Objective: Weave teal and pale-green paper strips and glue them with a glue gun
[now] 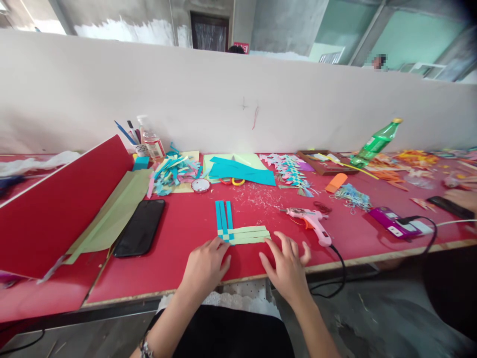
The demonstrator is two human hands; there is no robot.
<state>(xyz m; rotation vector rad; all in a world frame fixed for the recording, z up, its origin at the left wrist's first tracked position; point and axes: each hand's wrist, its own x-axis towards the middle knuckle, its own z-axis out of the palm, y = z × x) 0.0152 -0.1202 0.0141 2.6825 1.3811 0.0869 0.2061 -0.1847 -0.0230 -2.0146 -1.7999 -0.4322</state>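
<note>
Blue paper strips (pixel 224 215) and pale green paper strips (pixel 250 235) lie flat on the table, woven over and under each other at one corner. The blue ones point away from me, and the green ones run off to the right. My left hand (pixel 206 263) rests its fingertips on the lower edge of the woven corner, thumb apart. At the right ends of the green strips is my right hand (pixel 288 266), its fingers spread and the index fingertip touching or very near the ends. Neither hand is closed around the paper.
A pink glue gun (pixel 311 219) with a black cord lies at right, beside a purple power strip (pixel 393 222). At left are a black phone (pixel 139 227) and a raised red board (pixel 70 199). Scissors (pixel 238 182) and cut paper (pixel 175 171) lie behind. Another person's hand (pixel 462 199) is far right.
</note>
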